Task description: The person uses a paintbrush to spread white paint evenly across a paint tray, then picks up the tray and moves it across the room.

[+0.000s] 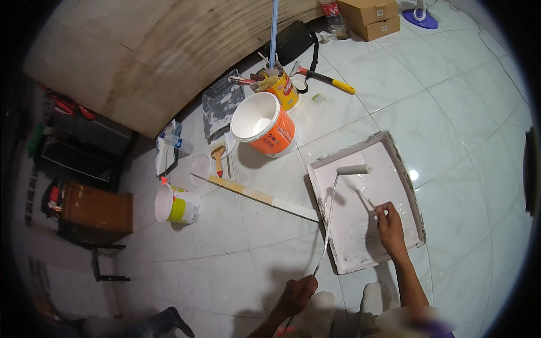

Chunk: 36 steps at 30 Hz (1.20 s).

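my left hand is closed around the roller pole; the roller rests in the paint tray on the floor. my right hand pinches a thin stick in the paint. i'd best roll slowly, loading evenly.

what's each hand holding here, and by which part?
Left hand grips the paint roller by the lower end of its long handle. Right hand pinches a thin stick at its near end, over the paint tray.

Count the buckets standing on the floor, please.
3: an orange bucket, a smaller yellow one behind it holding tools, and a white-and-green one to the left. Others may be hidden.
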Each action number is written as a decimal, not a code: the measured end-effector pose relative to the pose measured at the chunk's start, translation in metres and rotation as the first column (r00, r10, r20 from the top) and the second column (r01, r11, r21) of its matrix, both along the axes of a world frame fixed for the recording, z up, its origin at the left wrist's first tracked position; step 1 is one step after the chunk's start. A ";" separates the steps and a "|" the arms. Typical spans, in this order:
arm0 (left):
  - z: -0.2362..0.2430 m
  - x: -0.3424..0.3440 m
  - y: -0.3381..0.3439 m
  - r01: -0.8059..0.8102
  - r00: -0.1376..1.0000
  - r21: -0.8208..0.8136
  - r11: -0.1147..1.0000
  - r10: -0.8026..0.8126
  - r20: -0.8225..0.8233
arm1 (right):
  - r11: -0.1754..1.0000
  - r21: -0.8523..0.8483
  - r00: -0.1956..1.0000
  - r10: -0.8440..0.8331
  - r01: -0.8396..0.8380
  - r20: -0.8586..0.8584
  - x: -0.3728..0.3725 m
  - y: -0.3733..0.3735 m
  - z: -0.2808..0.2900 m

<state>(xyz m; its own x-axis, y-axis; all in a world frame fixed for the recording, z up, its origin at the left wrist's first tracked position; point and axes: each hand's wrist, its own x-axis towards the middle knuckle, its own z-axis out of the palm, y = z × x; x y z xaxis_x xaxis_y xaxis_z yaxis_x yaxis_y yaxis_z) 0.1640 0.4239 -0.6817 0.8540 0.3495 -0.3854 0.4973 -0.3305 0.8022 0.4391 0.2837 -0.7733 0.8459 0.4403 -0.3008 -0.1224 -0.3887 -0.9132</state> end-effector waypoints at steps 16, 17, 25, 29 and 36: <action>0.004 0.000 0.002 -0.086 0.995 -0.105 0.991 0.079 -0.062 | 0.997 0.072 0.999 0.015 -0.018 0.035 -0.002 0.001 -0.007; 0.005 0.001 0.002 -0.092 0.993 -0.118 0.989 0.083 -0.079 | 0.997 0.056 0.998 -0.059 0.060 -0.003 0.003 0.000 -0.001; 0.002 0.000 0.001 -0.059 0.998 -0.055 0.997 0.058 -0.019 | 0.996 0.056 0.994 -0.064 0.069 -0.086 0.007 0.000 -0.004; -0.004 -0.004 0.004 -0.055 0.998 -0.083 0.995 0.055 0.001 | 0.988 0.034 0.989 -0.149 0.149 0.001 0.010 -0.001 -0.019; 0.008 -0.001 0.005 -0.075 0.997 -0.115 0.991 0.071 -0.036 | 0.973 0.027 0.971 -0.227 0.230 -0.080 0.015 0.002 0.001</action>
<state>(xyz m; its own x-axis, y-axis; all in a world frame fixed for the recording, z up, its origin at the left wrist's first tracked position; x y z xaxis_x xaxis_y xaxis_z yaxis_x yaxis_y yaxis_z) 0.1632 0.4288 -0.6742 0.8146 0.3615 -0.4535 0.5424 -0.1981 0.8164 0.4540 0.2853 -0.7725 0.9005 0.2501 -0.3558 -0.2738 -0.3095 -0.9106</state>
